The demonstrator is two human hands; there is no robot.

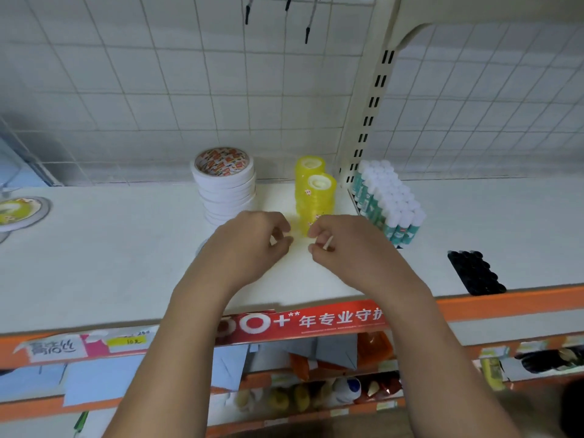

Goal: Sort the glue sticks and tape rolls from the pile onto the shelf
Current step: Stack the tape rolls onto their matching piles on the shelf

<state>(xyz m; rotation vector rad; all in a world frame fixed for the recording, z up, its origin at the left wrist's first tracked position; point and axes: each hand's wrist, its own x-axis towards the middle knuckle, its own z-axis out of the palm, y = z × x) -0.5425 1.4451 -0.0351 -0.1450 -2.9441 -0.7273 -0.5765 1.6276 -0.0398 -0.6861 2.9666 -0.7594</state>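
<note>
Two stacks of yellow tape rolls (317,197) stand on the white shelf (126,263), one behind the other. To their left is a taller stack of white tape rolls (225,188); to their right, a block of upright white-capped glue sticks (390,200). My left hand (252,245) and my right hand (347,251) meet just in front of the yellow stacks, fingers curled, fingertips close to the front stack's base. A thin pale sliver (328,242) shows between my right fingers; what it is I cannot tell. My left hand hides the foot of the white stack.
A black moulded tray (475,273) lies at the right front of the shelf. A wide tape roll on a round disc (19,213) sits at the far left. A slotted upright post (366,121) rises behind the glue sticks. Lower shelves (316,374) hold packets and envelopes.
</note>
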